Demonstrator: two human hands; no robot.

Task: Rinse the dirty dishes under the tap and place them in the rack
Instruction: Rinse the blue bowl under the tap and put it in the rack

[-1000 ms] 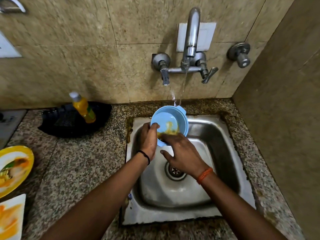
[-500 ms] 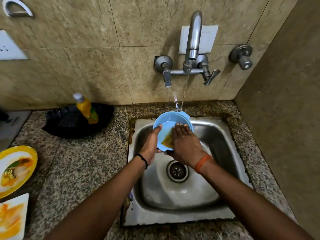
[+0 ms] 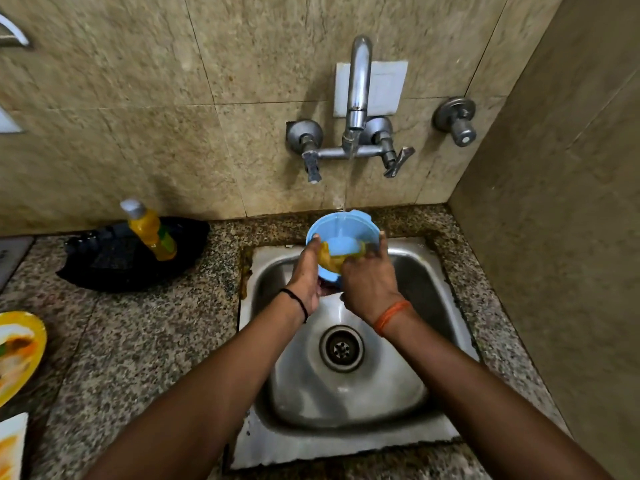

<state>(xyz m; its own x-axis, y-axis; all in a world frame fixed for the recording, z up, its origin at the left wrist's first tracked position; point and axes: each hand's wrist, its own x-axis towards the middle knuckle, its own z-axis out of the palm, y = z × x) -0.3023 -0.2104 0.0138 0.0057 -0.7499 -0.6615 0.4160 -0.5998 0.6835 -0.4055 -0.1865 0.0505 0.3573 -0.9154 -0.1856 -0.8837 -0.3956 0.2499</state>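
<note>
- Head view, one blue bowl (image 3: 349, 230): tilted over the far end of the sink, under the stream, yellow residue on its near inner wall.
- One left hand (image 3: 306, 275): curled round the bowl's left rim and underside, holding it; one black band on the wrist.
- One right hand (image 3: 369, 277): fingers bent over the bowl's near-right rim and into the yellow residue, gripping the bowl from that side; one orange band on the wrist.
- One tap (image 3: 356, 98): on the wall beyond the held bowl, water running from the spout onto the bowl's far rim.
- One steel sink (image 3: 433, 306): below both hands, one drain nearer than the bowl.
- One yellow bottle (image 3: 150, 230): well left of the hands, standing in one black tray (image 3: 114, 268).
- One yellow plate (image 3: 20, 351) and one white plate (image 3: 12, 445): far left of the hands on the granite counter (image 3: 138, 341), both smeared orange.
</note>
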